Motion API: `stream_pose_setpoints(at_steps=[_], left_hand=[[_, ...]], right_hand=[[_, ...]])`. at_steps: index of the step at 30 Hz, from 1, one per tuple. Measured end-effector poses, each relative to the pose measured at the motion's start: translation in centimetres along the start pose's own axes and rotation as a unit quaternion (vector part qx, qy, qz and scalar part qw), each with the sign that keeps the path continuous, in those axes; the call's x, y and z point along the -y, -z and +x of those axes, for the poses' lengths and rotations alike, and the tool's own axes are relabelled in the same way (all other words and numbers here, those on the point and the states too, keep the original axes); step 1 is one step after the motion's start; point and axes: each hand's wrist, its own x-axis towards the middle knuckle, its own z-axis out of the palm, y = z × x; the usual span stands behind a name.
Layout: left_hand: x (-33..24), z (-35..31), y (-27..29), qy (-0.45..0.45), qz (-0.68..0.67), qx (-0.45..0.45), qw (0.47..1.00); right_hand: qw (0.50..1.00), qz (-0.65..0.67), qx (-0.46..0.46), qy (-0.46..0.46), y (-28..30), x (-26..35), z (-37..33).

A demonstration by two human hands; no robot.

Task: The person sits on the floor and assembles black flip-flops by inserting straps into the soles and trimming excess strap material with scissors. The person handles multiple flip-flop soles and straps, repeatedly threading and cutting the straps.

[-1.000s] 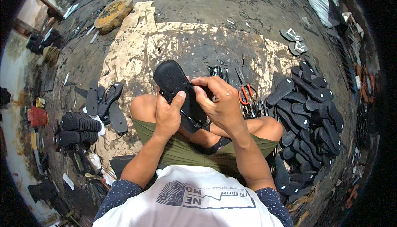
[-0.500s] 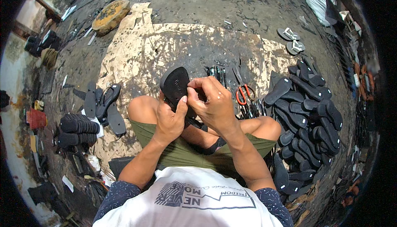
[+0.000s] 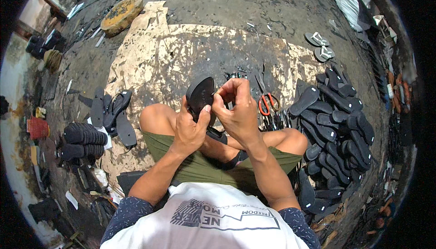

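Observation:
A black flip-flop (image 3: 200,93) is held up in front of me, tilted, above my crossed legs. My left hand (image 3: 190,128) grips it from below, thumb pressed on its face and fingers behind. My right hand (image 3: 236,110) is at its right edge, thumb and forefinger pinched together. Between those fingertips is something small that I cannot make out. Just beyond my right hand, scissors with orange-red handles (image 3: 269,103) lie on the floor beside a bundle of thin black strips (image 3: 276,121).
At the right lies a big heap of black soles (image 3: 334,131). Finished-looking black flip-flops (image 3: 119,108) and stacked black soles (image 3: 84,135) are at the left. Farther off are a round yellowish block (image 3: 121,16) and a pair of grey sandals (image 3: 323,53). Stained cardboard (image 3: 136,58) covers the floor.
The flip-flop has moved slightly right and turned more edge-on, carried by my left hand. My right hand has shifted a little right, its pinch now at the flip-flop's edge.

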Motion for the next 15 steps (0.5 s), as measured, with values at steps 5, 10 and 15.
stream_pose_setpoints(at_steps=[5,10,15], left_hand=[[0.3,0.1,-0.2,0.010,-0.009,-0.011,1.000],[0.9,0.0,-0.3,-0.012,0.039,-0.021,0.999],[1.1,0.0,-0.4,0.016,0.002,-0.010,1.000]], right_hand=[[0.999,0.003,0.043,-0.011,0.4,-0.2,-0.2],[0.999,-0.007,0.037,0.003,0.0,-0.7,0.0],[0.999,-0.013,0.039,0.006,0.3,-0.8,-0.5]])
